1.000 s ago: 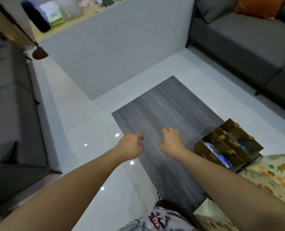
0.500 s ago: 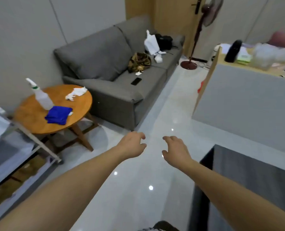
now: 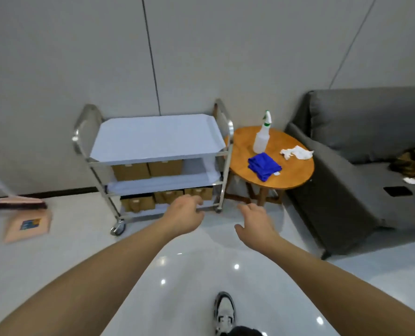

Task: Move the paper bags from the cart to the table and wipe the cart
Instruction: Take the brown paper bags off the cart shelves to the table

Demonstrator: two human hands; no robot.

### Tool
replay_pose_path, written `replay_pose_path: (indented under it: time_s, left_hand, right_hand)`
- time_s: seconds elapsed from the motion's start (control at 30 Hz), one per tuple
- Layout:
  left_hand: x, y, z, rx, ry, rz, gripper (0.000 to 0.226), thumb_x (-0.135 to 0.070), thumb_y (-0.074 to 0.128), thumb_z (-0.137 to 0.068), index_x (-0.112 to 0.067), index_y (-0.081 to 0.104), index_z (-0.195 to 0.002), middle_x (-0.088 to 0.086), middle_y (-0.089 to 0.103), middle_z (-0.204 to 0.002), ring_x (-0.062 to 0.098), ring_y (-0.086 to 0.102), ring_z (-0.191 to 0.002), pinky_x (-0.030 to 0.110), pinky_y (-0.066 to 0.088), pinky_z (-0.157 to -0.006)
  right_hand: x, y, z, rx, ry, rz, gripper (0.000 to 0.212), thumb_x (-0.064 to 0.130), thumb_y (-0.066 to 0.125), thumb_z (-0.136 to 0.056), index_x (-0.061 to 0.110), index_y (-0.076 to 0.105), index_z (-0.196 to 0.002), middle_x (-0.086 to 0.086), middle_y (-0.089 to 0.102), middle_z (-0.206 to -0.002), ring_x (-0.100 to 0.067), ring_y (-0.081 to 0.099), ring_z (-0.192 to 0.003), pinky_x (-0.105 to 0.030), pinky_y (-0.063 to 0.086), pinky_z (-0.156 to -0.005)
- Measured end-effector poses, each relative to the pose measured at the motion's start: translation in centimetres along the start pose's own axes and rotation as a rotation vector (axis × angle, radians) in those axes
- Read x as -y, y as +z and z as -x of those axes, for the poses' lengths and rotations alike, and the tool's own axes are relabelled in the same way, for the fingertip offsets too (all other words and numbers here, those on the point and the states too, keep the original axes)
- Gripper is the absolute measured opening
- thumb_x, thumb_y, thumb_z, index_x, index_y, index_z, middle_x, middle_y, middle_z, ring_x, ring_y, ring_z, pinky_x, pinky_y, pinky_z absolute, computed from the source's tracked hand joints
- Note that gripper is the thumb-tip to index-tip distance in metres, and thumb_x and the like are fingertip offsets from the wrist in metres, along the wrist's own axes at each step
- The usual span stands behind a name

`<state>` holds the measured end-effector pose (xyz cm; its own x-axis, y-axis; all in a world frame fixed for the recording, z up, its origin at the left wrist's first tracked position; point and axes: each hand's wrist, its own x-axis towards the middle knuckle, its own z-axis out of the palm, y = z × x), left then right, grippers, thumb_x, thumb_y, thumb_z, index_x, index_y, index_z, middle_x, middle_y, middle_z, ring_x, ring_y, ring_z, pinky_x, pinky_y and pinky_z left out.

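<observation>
**Bags on the cart, both hands free**

Left hand (image 3: 184,218): grip loosely curled, holding nothing. Beyond it, the cart (image 3: 227,151); paper bags (image 3: 138,202) on the middle and bottom shelves. Likely light, thin-walled, easily crushed; contents unseen. Best taken by the top handles, kept upright. Right hand (image 3: 256,220): grip relaxed, empty. Beyond and right of it, blue cloth (image 3: 263,166) and spray bottle (image 3: 261,139) on the round desk (image 3: 296,170).

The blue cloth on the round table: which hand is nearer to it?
The right hand. It is held out below the blue cloth, in front of the round table. The left hand is further left, before the cart.
</observation>
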<state>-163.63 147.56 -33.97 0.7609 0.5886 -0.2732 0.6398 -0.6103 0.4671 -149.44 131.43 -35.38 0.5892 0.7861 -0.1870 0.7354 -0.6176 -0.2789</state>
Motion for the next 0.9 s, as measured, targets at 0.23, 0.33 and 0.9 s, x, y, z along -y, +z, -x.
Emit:
replay_pose_path:
  time_s: [0.23,0.33,0.9]
  left_hand:
    - [10.8,-4.2,-3.7,-0.086,-0.245,0.071,0.035,-0.034,0.059,-0.097,-0.021,0.059,-0.13,0.003,0.058,-0.127,0.023,0.055,-0.112,0.034,0.049,-0.094]
    - [13.9,-5.9,-7.8,-0.091,-0.307,0.074,0.031,-0.03,0.058,-0.096,-0.017,0.062,-0.124,0.004,0.06,-0.12,0.023,0.056,-0.11,0.031,0.048,-0.089]
    - [22.6,-8.5,-27.3,0.01,-0.46,0.129,0.036,-0.032,0.059,-0.096,-0.018,0.059,-0.129,0.01,0.058,-0.132,0.03,0.054,-0.121,0.038,0.046,-0.101]
  right_hand:
    - [9.2,4.0,-12.0,0.11,-0.256,0.015,0.051,0.029,0.057,-0.095,0.018,0.046,-0.143,-0.005,0.051,-0.138,-0.026,0.045,-0.128,-0.036,0.04,-0.108]
    - [11.5,5.1,-18.2,0.16,-0.288,-0.001,0.041,0.03,0.059,-0.093,0.02,0.053,-0.133,-0.005,0.054,-0.131,-0.026,0.049,-0.121,-0.036,0.044,-0.102]
    - [16.0,10.4,-40.1,0.393,-0.259,-0.045,0.053,0.028,0.057,-0.094,0.015,0.044,-0.144,-0.011,0.049,-0.142,-0.032,0.043,-0.131,-0.041,0.039,-0.109]
